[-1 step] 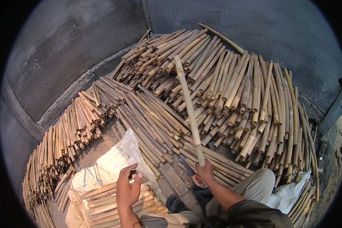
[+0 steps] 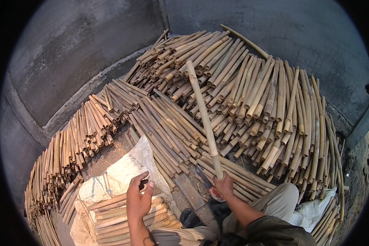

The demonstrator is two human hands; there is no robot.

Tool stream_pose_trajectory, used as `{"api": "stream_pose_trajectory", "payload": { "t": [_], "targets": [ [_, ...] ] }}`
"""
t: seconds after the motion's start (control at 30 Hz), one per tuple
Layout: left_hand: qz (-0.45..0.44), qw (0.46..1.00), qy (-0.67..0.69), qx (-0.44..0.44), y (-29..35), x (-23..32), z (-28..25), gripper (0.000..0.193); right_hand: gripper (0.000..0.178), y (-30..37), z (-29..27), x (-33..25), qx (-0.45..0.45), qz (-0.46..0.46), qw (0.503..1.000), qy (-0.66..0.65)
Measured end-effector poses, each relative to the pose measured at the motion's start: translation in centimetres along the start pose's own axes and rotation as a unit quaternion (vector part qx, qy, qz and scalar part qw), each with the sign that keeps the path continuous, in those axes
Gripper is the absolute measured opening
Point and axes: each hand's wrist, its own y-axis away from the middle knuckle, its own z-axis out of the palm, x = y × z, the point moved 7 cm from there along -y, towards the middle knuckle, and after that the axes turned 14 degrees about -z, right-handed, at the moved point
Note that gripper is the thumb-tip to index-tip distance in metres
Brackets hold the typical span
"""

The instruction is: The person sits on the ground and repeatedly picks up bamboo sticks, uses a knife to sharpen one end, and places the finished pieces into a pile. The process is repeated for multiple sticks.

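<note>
While the right hand clasps a bamboo pole, the left hand appears unclenched.

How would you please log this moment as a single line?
Right hand: grips bamboo pole by its near end | Left hand: empty, fingers part-curled, nearest bamboo lengths on whitish sack
</note>
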Motion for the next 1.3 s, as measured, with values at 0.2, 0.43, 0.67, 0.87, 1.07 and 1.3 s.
{"api": "stream_pose_trajectory", "payload": {
  "t": [0.2,0.43,0.67,0.87,1.07,1.3],
  "targets": [
    [-0.119,0.956,0.252,0.093,-2.4,-5.0,-4.1,0.056,0.027,1.6,0.3,0.5,-0.035,-0.187,0.979,0.075],
    [-0.081,0.787,0.594,0.145,-2.8,-9.7,-8.3,0.092,0.046,3.1,2.5,-1.3,-0.119,-0.38,0.91,0.12],
    [-0.135,0.73,0.614,0.269,-1.3,-14.5,-11.5,0.067,0.074,2.9,3.0,0.4,-0.15,-0.265,0.925,0.229],
    [-0.136,0.759,0.554,0.313,-0.4,-13.2,-11.9,0.068,0.067,3.5,4.4,7.5,-0.27,-0.112,0.914,0.283],
    [0.01,0.797,0.554,0.24,0.4,-9.0,-12.4,0.08,0.061,6.2,7.0,11.2,-0.352,-0.078,0.872,0.332],
    [0.003,0.802,0.51,0.31,1.4,-8.2,-12.6,0.061,0.056,4.2,7.5,12.1,-0.324,0.019,0.903,0.28]
  ]
}}
